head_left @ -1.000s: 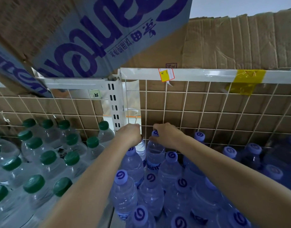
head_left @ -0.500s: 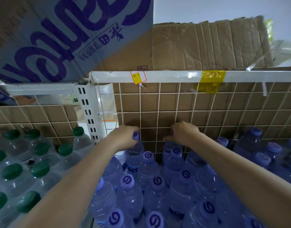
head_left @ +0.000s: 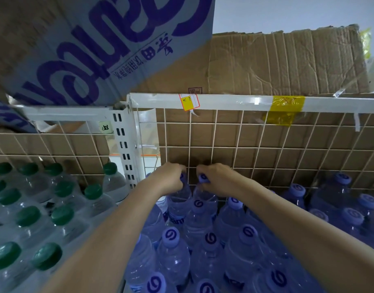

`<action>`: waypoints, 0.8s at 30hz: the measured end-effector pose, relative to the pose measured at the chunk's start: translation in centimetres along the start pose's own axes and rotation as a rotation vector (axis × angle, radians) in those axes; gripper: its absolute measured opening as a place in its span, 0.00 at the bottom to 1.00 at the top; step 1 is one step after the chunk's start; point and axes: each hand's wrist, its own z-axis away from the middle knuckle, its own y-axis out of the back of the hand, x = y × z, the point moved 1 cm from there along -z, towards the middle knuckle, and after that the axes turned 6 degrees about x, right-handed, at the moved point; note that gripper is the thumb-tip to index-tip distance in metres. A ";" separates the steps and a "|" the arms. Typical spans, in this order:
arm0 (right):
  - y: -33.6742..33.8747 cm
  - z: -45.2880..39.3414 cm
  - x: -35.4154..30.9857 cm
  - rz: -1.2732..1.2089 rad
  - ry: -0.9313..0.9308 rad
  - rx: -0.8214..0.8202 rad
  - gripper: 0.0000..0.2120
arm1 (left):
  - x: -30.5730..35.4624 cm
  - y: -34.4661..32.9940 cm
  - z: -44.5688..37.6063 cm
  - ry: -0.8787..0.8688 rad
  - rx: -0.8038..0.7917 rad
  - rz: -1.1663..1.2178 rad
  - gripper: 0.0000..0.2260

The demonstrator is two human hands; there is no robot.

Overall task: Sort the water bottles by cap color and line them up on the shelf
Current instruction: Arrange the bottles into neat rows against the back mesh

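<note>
Both my arms reach to the back of the right shelf bay. My left hand (head_left: 168, 178) grips the purple cap of a water bottle (head_left: 178, 201) by the wire mesh. Right beside it, my right hand (head_left: 216, 178) grips the cap of a second purple-capped bottle (head_left: 205, 199). The two held bottles stand upright, side by side, almost touching. Several more purple-capped bottles (head_left: 171, 254) fill this bay in front and to the right. Green-capped bottles (head_left: 61, 216) stand in rows in the left bay.
A white slotted upright post (head_left: 126, 144) divides the two bays. White wire mesh (head_left: 255, 146) backed with cardboard closes the rear. A white rail (head_left: 234, 101) with yellow tape runs above, and cardboard boxes (head_left: 287, 64) sit on top.
My two hands have come closer together at the back row, bringing the two held bottles side by side. The view has shifted slightly left.
</note>
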 end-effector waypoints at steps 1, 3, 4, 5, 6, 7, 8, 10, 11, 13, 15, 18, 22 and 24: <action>-0.1 -0.1 0.0 0.002 -0.006 -0.009 0.09 | 0.0 -0.1 0.0 0.003 -0.001 0.005 0.16; -0.3 -0.2 0.3 -0.007 -0.034 -0.008 0.09 | 0.1 -0.2 -0.1 0.009 0.001 0.018 0.16; -0.4 -0.2 0.4 -0.012 -0.047 -0.004 0.10 | 0.1 -0.2 -0.1 0.012 0.002 0.019 0.16; -0.4 -0.1 0.5 -0.020 -0.055 0.001 0.11 | 0.2 -0.3 -0.1 0.012 0.002 0.012 0.15; -0.3 0.1 0.7 -0.037 -0.061 0.004 0.12 | 0.3 -0.4 -0.1 0.011 0.002 -0.003 0.13; -0.3 0.3 0.9 -0.069 -0.066 0.001 0.14 | 0.4 -0.4 -0.1 0.011 0.004 -0.022 0.12; 0.0 0.7 1.2 -0.113 -0.071 -0.007 0.16 | 0.5 -0.4 0.0 0.011 0.009 -0.049 0.12; 0.8 1.6 2.0 -0.180 -0.097 -0.011 0.19 | 0.8 -0.3 0.1 0.006 0.030 -0.124 0.10; 1.4 2.1 2.5 -0.186 -0.111 0.007 0.20 | 1.0 -0.2 0.1 -0.004 0.053 -0.170 0.10; 2.5 3.1 3.5 -0.146 -0.132 0.056 0.18 | 1.6 -0.1 0.0 -0.041 0.122 -0.230 0.10; 3.2 4.1 4.0 -0.085 -0.147 0.043 0.16 | 2.4 -0.4 -0.4 -0.081 0.172 -0.169 0.13; 3.2 5.6 4.0 0.015 -0.159 -0.076 0.21 | 3.8 -1.2 -1.0 -0.136 0.109 0.024 0.19; 1.6 7.1 3.7 0.081 -0.077 -0.135 0.13 | 4.7 -2.8 -1.5 -0.146 0.021 -0.016 0.22; 1.4 7.3 3.9 0.037 -0.054 -0.054 0.11 | 4.5 -3.1 -1.6 -0.145 0.038 -0.028 0.18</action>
